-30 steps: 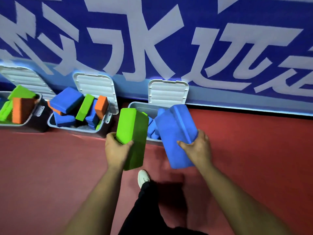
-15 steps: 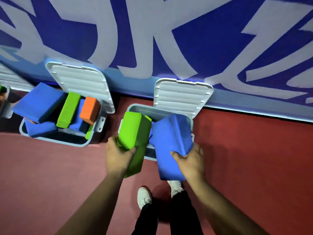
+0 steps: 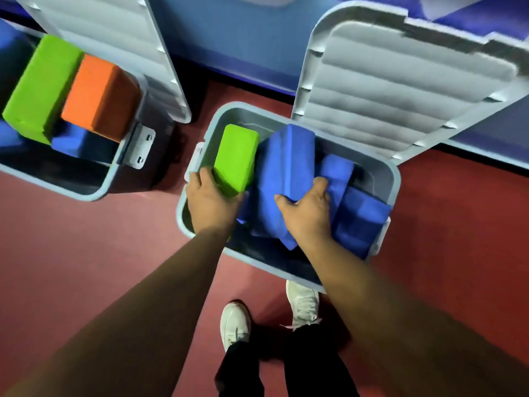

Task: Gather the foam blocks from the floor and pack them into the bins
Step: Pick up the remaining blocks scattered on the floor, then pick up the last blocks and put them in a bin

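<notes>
Green block (image 3: 235,159): my left hand (image 3: 211,202) grips its near end, thumb on one side and fingers wrapped round the other. The block lies inside the near bin (image 3: 396,181), at its left end, with the far end tilted up against the wall of the bin.

Big blue block (image 3: 283,179): my right hand (image 3: 307,213) holds it from above, fingers curled over its ridge, thumb spread on the near face. It stands on edge in the middle of the same bin, touching the green block on its left side.

Two more blue blocks (image 3: 363,222) fill the right end of that bin, pressed up beside the one I hold. The bin's ribbed lid (image 3: 400,81) stands open behind it, leaning on the blue wall (image 3: 243,38).

To the left, apart from it, a second bin (image 3: 57,186) with its own lid (image 3: 114,38) open. In it: a second green block (image 3: 40,87), an orange block (image 3: 100,96) touching it, a dark blue block (image 3: 83,144) beneath both.

Both bins sit on the red floor (image 3: 86,253). My white shoes (image 3: 235,325) are just short of the near bin.
</notes>
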The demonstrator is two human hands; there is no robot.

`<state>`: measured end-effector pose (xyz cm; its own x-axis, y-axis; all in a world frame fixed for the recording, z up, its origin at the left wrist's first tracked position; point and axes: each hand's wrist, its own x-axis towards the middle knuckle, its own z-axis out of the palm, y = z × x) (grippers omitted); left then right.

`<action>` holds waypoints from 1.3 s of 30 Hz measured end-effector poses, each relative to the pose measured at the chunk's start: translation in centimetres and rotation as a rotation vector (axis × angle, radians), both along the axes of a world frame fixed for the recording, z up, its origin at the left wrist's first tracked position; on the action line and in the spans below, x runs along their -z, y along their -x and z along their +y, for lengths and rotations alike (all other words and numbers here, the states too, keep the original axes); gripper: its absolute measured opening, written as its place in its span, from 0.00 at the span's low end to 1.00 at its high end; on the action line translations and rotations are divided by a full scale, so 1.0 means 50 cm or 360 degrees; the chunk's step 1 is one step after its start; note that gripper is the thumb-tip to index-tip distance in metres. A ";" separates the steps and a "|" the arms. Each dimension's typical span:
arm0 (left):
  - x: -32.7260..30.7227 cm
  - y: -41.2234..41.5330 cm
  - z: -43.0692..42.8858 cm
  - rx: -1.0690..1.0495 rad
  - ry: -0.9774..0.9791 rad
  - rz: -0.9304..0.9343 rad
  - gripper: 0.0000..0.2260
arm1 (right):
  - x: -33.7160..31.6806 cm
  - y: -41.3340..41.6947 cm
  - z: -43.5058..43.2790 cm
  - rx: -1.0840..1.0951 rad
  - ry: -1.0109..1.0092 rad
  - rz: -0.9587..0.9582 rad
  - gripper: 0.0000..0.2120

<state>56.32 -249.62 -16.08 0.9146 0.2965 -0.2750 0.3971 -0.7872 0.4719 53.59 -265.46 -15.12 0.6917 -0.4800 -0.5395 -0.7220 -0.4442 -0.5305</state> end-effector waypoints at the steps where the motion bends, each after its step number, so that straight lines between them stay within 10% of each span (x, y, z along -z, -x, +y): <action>1: 0.025 -0.004 0.000 0.0023 -0.0012 0.0001 0.33 | 0.023 -0.005 -0.001 -0.0019 -0.0041 -0.0008 0.35; 10: 0.016 0.000 0.055 0.0006 0.0135 0.0228 0.19 | 0.016 0.000 -0.055 -0.0485 0.0047 0.0164 0.27; 24: -0.898 0.013 0.264 -0.0274 0.0162 -0.0152 0.09 | -0.827 -0.137 0.031 -0.0885 0.0031 -0.0296 0.21; 39: -1.059 0.825 0.686 -0.1667 0.0348 -0.0142 0.14 | -1.005 0.292 0.624 -0.1887 -0.0201 -0.0227 0.16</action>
<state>15.05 -215.31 36.89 0.2533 0.8972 -0.3619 0.7824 0.0300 0.6220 39.00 -234.27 35.15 0.7247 0.5465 -0.4196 0.1696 -0.7318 -0.6601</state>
